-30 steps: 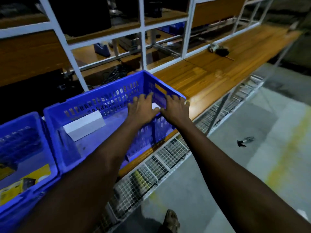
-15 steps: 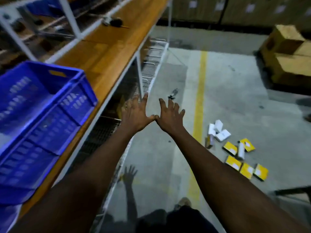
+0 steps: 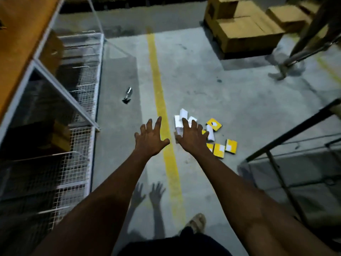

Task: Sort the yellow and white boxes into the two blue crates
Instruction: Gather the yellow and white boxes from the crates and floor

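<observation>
Several small white boxes (image 3: 178, 120) and yellow boxes (image 3: 231, 146) lie scattered on the concrete floor to the right of a yellow painted line (image 3: 158, 93). My left hand (image 3: 150, 139) hangs in the air over the line with fingers spread, holding nothing. My right hand (image 3: 192, 137), also spread and holding nothing, is stretched out above the near side of the pile and covers part of it. The blue crates are out of view.
A wooden workbench (image 3: 16, 37) with white wire-mesh shelving (image 3: 81, 111) runs along the left. A small dark object (image 3: 127, 96) lies on the floor near it. Cardboard cartons (image 3: 241, 32) stand at the back right, a black metal frame (image 3: 287, 137) at the right.
My view has swung right, from the blue crate on the bench down to the floor. Both hands left the crate and now reach, spread apart, toward the box pile.
</observation>
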A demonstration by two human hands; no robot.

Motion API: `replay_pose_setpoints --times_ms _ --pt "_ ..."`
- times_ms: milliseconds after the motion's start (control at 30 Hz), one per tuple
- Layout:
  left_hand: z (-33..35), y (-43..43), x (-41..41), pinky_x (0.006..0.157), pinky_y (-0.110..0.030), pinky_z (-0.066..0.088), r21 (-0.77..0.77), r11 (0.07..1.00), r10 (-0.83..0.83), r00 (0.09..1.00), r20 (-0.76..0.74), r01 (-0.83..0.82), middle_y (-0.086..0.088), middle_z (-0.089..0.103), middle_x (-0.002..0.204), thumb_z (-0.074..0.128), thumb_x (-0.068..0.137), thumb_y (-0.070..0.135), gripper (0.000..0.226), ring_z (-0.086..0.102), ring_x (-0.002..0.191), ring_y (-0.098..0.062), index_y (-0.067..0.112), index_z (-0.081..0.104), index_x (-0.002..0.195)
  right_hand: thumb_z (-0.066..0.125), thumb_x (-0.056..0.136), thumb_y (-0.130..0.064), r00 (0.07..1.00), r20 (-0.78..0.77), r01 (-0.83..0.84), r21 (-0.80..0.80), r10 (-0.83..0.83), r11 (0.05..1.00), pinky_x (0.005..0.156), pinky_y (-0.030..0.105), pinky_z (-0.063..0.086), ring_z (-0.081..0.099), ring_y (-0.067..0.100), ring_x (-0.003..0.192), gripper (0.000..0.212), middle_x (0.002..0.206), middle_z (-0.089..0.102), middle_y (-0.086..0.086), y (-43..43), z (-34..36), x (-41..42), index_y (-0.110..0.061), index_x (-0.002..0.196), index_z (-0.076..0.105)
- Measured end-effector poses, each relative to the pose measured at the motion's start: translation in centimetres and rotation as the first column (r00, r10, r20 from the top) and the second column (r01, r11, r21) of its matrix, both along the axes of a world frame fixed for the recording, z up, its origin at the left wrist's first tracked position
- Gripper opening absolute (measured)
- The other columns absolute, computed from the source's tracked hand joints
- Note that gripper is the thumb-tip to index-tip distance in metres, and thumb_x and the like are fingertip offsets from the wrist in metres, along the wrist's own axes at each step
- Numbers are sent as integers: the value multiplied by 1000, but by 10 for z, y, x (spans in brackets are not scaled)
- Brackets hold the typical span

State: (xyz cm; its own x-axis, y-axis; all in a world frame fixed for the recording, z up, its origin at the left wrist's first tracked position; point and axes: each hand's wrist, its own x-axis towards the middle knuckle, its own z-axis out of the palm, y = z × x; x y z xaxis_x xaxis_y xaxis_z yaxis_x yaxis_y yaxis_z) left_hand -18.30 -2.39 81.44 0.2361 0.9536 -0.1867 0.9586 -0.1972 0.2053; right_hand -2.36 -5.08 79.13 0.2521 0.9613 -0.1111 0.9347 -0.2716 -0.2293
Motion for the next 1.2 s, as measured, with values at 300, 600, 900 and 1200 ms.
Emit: replay_pose_setpoints --times_ms 300,600,900,1200 --pt "-43 47 102 104 -56 30 -134 988 -76 997 -7 75 -11 13 159 58 83 54 93 22 141 -36 30 3 155 55 88 -49 990 -43 126 -157 -134 980 99 59 31 34 42 131 76 150 28 15 36 -36 117 -25 152 20" --pt "-96 183 161 101 -56 33 -172 967 -197 980 -23 190 -10 12 159 68 69 63 112 24 139 -37 33 1 154 60 84 -48 961 -3 264 -272 -275 925 103 62 31 31 40 135 82 153 25 15 137 -97 173 -30 152 18" --pt "-237 310 210 101 -55 33 -294 930 -256 963 -84 221 -11 13 159 71 67 63 114 26 138 -36 34 2 153 66 83 -47 946 -31 291 -348 -321 891 103 63 29 29 40 136 84 150 28 15 244 -233 226 -23 150 20" --pt "-480 356 264 101 -53 34 -463 886 -99 990 -100 42 -11 15 156 68 75 56 100 30 134 -38 33 9 152 64 84 -51 938 -65 263 -501 -339 825 101 59 33 33 41 135 88 153 25 17 266 -489 275 -26 153 16"
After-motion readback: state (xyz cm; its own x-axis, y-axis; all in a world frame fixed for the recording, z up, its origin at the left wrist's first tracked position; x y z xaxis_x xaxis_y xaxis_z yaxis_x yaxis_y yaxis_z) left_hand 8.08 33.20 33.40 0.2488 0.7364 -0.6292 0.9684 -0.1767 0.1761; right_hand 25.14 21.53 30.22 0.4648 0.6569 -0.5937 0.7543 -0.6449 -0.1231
